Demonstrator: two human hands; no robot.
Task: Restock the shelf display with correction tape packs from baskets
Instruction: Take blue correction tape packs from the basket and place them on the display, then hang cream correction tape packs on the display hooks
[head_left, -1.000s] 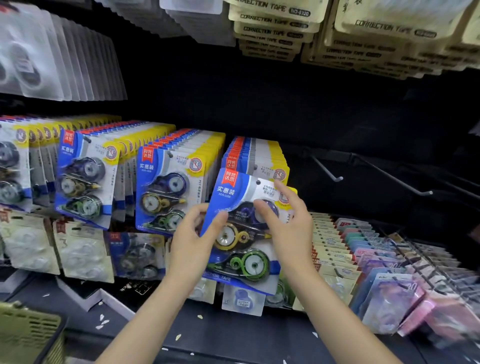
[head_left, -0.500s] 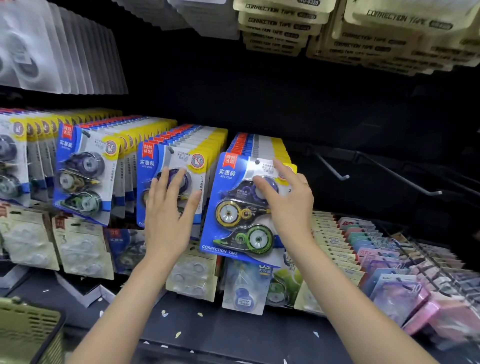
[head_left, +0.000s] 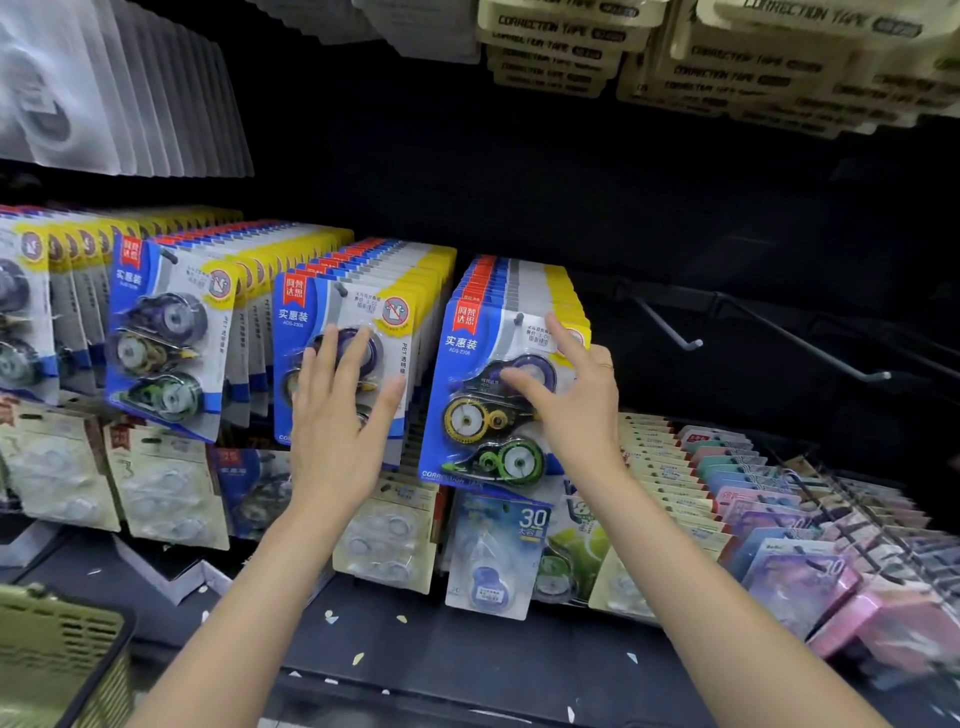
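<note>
A blue, yellow-cornered correction tape pack (head_left: 483, 395) hangs upright at the front of a full peg row, showing three tape dispensers: purple, yellow, green. Matching packs fill the rows (head_left: 291, 270) to its left. A green basket (head_left: 57, 654) sits lower left.

The left hand (head_left: 343, 415) hides the lower reels of the blue pack (head_left: 332, 332) just left of the front correction tape pack (head_left: 467, 395). The olive basket (head_left: 57, 654), far below-left of it, is cut by the frame's edges. Cream packs (head_left: 753, 67) above are blurred.
</note>
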